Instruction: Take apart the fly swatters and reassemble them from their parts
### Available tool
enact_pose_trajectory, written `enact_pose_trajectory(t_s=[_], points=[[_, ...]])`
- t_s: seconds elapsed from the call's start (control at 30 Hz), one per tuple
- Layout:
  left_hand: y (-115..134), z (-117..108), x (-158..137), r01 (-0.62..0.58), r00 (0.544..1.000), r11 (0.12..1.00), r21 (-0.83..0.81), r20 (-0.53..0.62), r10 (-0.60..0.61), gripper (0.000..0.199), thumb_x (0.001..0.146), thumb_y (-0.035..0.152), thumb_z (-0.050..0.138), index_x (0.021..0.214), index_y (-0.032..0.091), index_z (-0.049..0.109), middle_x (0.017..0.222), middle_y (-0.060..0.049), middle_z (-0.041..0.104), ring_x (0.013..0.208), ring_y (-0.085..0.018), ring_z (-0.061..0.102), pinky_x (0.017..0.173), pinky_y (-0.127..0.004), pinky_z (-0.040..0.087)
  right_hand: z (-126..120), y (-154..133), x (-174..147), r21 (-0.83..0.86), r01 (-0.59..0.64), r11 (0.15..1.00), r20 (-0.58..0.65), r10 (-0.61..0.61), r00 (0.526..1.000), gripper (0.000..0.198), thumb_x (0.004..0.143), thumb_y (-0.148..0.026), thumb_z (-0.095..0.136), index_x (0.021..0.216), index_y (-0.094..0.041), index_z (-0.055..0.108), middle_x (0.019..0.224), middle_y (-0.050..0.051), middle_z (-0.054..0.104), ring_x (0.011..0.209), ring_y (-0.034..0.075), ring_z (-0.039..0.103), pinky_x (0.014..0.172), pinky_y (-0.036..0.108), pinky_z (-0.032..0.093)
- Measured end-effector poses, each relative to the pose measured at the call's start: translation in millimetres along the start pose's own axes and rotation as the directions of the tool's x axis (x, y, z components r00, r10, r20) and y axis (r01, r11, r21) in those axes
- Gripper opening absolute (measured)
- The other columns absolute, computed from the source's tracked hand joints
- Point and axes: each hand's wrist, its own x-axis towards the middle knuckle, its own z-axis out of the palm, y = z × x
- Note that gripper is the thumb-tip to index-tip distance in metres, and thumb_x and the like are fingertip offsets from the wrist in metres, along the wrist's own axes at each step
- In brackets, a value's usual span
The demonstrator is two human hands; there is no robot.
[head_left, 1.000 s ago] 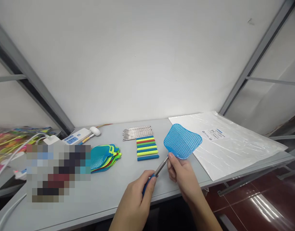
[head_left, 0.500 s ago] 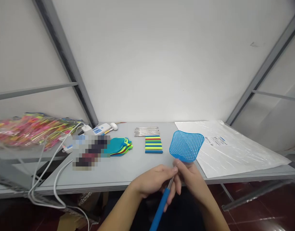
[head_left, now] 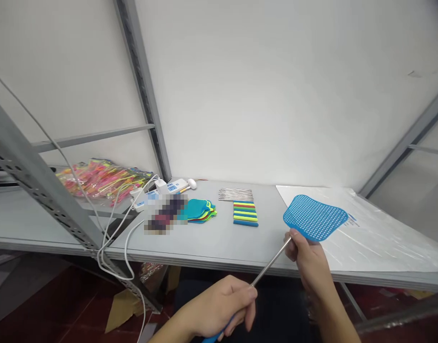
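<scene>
On the left shelf (head_left: 11, 224), clear plastic bags (head_left: 106, 178) contain many pink, orange and yellow pieces, too small to be named. The white package (head_left: 369, 247) lies flat on the right part of the grey table (head_left: 200, 243); its content cannot be seen. The blue mesh head (head_left: 313, 216) is in the air above the table's front part, its far side overlapping the package in view. The right hand (head_left: 306, 257) pinches it at the neck, where the metal rod (head_left: 272, 262) meets it; the fingers behind are partly hidden. The left hand (head_left: 228, 307) is closed around the blue handle (head_left: 212, 339), at the rod's lower end. On the table are the coloured mesh heads (head_left: 197, 211), the metal rods (head_left: 236, 194) and the coloured handles (head_left: 245, 214), in 3 groups. Compared with 0.5 s ago, the 2 hands are well apart, not close together, and a long part of the rod is visible between them.
</scene>
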Motion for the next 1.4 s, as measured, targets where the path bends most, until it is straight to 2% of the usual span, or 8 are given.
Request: enact_pose_trajectory(t_s=[0.17, 0.3, 0.4, 0.67, 0.8, 0.97, 1.1, 1.4], points=[[14.2, 1.5, -15.9, -0.065, 0.986, 0.989, 0.131, -0.143, 0.083, 0.036, 0.098, 0.047, 0.036, 0.103, 0.018, 0.057, 0.044, 0.01, 0.036, 0.039, -0.008, 0.034, 0.042, -0.017, 0.027, 21.6, -4.4, -4.6, -0.037, -0.07, 0.997, 0.108, 0.073, 0.991, 0.041, 0.081, -0.052, 0.064, 0.062, -0.02, 0.046, 0.054, -0.007, 0.03, 0.047, 0.008, 0.026, 0.044, 0.023, 0.023], [16.2, 2.1, -13.9, -0.046, 0.984, 0.971, 0.233, -0.158, 0.084, 0.042, 0.099, 0.05, 0.027, 0.088, 0.019, 0.052, 0.045, 0.01, 0.035, 0.04, -0.009, 0.034, 0.045, -0.02, 0.03, 31.2, -3.2, -20.5, -0.135, -0.091, 0.987, 0.261, 0.124, 0.957, 0.042, 0.082, -0.055, 0.061, 0.063, -0.02, 0.046, 0.053, -0.007, 0.031, 0.048, 0.008, 0.028, 0.045, 0.022, 0.022], [18.0, -1.2, -13.3, -0.018, 0.985, 0.951, 0.31, -0.159, 0.071, 0.043, 0.099, 0.05, 0.026, 0.075, 0.02, 0.045, 0.046, 0.009, 0.037, 0.044, -0.009, 0.036, 0.05, -0.022, 0.031, 26.0, -4.7, -19.7, -0.143, -0.097, 0.985, 0.286, 0.135, 0.949, 0.047, 0.086, -0.061, 0.052, 0.065, -0.019, 0.052, 0.049, -0.008, 0.03, 0.045, 0.008, 0.029, 0.044, 0.023, 0.023], [29.3, -18.7, -23.1, 0.061, 0.981, 0.866, 0.496, -0.192, 0.041, 0.044, 0.1, 0.047, 0.026, 0.069, 0.021, 0.044, 0.052, 0.007, 0.045, 0.055, -0.012, 0.045, 0.064, -0.025, 0.034, 2.1, -21.4, 23.2, -0.001, 0.016, 1.0, 0.136, -0.015, 0.991, 0.048, 0.085, -0.062, 0.053, 0.069, -0.018, 0.06, 0.047, -0.008, 0.028, 0.043, 0.009, 0.03, 0.046, 0.024, 0.031], [24.6, -23.7, -23.4, 0.128, 0.98, 0.857, 0.5, -0.196, -0.032, 0.044, 0.1, 0.047, 0.026, 0.069, 0.021, 0.046, 0.051, 0.007, 0.045, 0.054, -0.012, 0.045, 0.063, -0.024, 0.035, 2.7, -10.5, 33.0, 0.081, -0.038, 0.996, 0.145, 0.026, 0.989, 0.044, 0.086, -0.059, 0.055, 0.069, -0.018, 0.059, 0.048, -0.007, 0.029, 0.045, 0.008, 0.028, 0.047, 0.024, 0.03], [19.0, -17.2, -20.4, 0.185, 0.972, 0.903, 0.388, -0.206, -0.111, 0.042, 0.099, 0.047, 0.027, 0.084, 0.021, 0.056, 0.05, 0.008, 0.04, 0.051, -0.012, 0.041, 0.061, -0.022, 0.037, 15.1, 14.4, 9.1, 0.182, -0.188, 0.965, 0.263, 0.136, 0.955, 0.038, 0.088, -0.053, 0.055, 0.071, -0.019, 0.056, 0.051, -0.008, 0.03, 0.047, 0.008, 0.027, 0.049, 0.023, 0.03], [14.5, -10.1, -15.2, 0.166, 0.968, 0.876, 0.453, -0.243, -0.058, 0.042, 0.098, 0.046, 0.03, 0.078, 0.021, 0.058, 0.06, 0.005, 0.048, 0.061, -0.012, 0.046, 0.062, -0.023, 0.035, 18.1, 25.4, -17.6, 0.117, -0.22, 0.968, 0.401, 0.157, 0.903, 0.035, 0.093, -0.05, 0.05, 0.077, -0.02, 0.056, 0.051, -0.008, 0.032, 0.048, 0.009, 0.031, 0.05, 0.024, 0.031], [11.5, -16.4, -6.6, 0.183, 0.966, 0.785, 0.591, -0.257, -0.031, 0.041, 0.099, 0.049, 0.029, 0.087, 0.023, 0.058, 0.08, 0.003, 0.059, 0.076, -0.015, 0.051, 0.071, -0.025, 0.034, -12.0, 15.0, 8.6, 0.134, -0.128, 0.983, 0.214, 0.097, 0.972, 0.034, 0.09, -0.048, 0.056, 0.075, -0.018, 0.06, 0.05, -0.008, 0.026, 0.048, 0.008, 0.025, 0.05, 0.023, 0.027]])
